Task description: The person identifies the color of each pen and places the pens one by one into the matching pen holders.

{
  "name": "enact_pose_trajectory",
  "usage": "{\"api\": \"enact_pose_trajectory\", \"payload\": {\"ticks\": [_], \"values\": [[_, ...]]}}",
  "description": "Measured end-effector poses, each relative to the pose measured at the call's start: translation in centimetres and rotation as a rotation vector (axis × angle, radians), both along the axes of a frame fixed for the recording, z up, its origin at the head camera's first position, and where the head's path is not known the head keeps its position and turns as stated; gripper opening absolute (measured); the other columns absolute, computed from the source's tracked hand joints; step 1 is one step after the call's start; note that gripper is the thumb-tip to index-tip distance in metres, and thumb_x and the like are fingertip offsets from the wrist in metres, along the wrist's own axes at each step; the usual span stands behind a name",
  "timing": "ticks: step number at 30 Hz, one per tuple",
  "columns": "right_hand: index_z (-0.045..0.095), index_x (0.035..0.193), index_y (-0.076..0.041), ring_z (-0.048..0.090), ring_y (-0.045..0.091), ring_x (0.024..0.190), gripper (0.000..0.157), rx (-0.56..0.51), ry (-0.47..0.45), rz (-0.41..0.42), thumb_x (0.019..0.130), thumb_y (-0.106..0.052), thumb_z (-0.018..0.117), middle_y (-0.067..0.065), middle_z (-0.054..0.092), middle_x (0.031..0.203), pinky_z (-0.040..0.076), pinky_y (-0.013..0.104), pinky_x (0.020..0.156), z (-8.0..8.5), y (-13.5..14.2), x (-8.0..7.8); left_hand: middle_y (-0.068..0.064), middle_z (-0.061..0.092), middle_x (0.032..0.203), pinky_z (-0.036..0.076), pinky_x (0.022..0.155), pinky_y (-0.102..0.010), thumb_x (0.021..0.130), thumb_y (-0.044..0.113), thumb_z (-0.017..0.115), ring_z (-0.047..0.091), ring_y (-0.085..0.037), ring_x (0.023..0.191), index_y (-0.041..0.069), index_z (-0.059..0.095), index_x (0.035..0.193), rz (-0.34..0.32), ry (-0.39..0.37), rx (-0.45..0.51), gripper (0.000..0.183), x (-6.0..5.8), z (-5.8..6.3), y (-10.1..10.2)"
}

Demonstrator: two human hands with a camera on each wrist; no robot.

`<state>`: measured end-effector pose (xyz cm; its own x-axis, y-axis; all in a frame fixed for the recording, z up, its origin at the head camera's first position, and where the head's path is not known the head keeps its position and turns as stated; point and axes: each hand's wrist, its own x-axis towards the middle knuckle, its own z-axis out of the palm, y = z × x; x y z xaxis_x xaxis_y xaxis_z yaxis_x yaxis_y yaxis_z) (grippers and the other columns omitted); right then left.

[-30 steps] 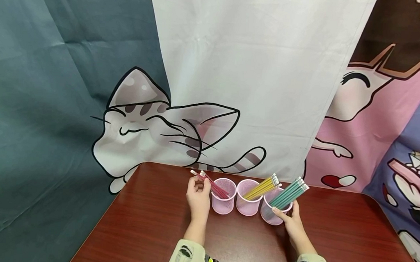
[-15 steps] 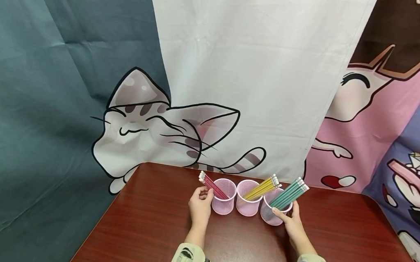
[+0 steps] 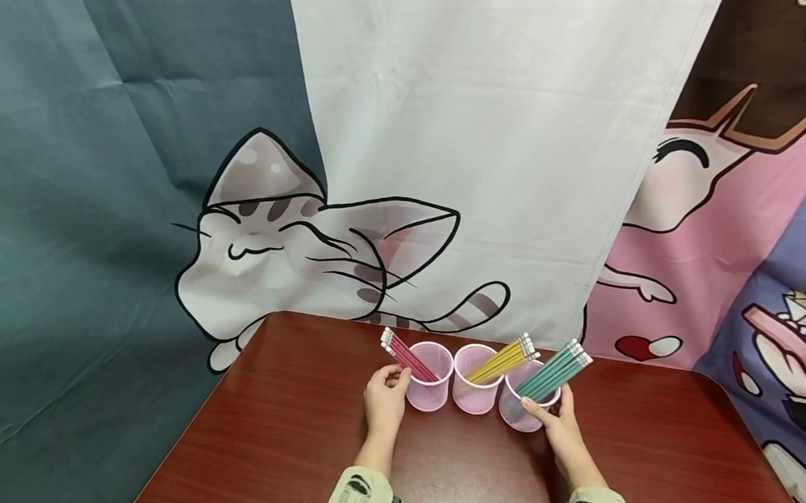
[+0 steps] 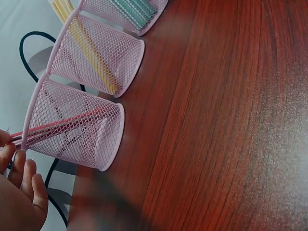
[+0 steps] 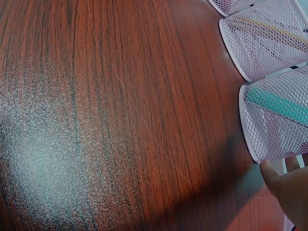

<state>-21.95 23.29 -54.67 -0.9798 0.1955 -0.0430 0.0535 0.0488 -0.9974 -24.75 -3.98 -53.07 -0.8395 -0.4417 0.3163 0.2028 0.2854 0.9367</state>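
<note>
In the head view my left hand [image 3: 384, 402] is beside the left pink mesh pencil cup [image 3: 427, 397], fingers loosely curled, fingertips close to its rim. Red pencils [image 3: 410, 359] lean left in that cup, just above the hand. The left wrist view has the fingertips [image 4: 17, 166] near the rim and pencils; contact is hard to judge. My right hand [image 3: 562, 434] grips the right pencil cup [image 3: 514, 418], thumb at the front and fingers round the far right side. Green pencils [image 3: 553, 371] lean right inside it.
Between those two, the middle pink mesh cup [image 3: 474, 399] holds yellow pencils [image 3: 501, 362]. All three cups stand in a row near the far edge of the brown wooden table [image 3: 470, 478]. A printed cloth [image 3: 497, 133] hangs behind.
My left hand has put a red pencil, held a second ago, in among the others in the left cup, then moved down beside the rim. The right hand has kept its grip.
</note>
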Motion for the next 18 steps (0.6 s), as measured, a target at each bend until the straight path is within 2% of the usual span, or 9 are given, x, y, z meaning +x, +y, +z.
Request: {"api": "enact_pose_trajectory", "payload": {"ticks": [5,10,18], "values": [[0.003,0.148,-0.016,0.025,0.022,0.125,0.086,-0.001,-0.004,0.001,0.087,-0.014,0.063,0.018,0.027,0.14,0.026,0.01,0.087,0.03,0.03,0.27,-0.004,0.064,0.073,0.046,0.056,-0.019,0.077,0.008,0.072,0.058,-0.008,0.062,0.002,0.069,0.081,-0.025,-0.015,0.01,0.008,0.16,-0.29,-0.15],[0.002,0.148,-0.016,0.025,0.022,0.125,0.087,-0.008,-0.006,-0.004,0.087,-0.014,0.063,0.017,0.026,0.141,0.026,0.01,0.087,0.12,0.02,0.44,-0.004,0.066,0.075,0.046,0.057,-0.022,0.077,0.006,0.069,0.058,-0.011,0.063,0.003,0.068,0.085,-0.047,-0.044,0.025,0.009,0.44,-0.42,-0.27],[0.004,0.147,-0.013,0.028,0.021,0.123,0.087,-0.022,0.001,-0.007,0.085,-0.012,0.064,0.016,0.028,0.139,0.028,0.009,0.086,0.32,-0.1,0.16,-0.006,0.063,0.08,0.046,0.062,-0.024,0.072,-0.004,0.059,0.056,-0.014,0.069,0.002,0.06,0.091,-0.002,-0.066,0.059,0.02,0.63,-0.67,-1.02]]}}
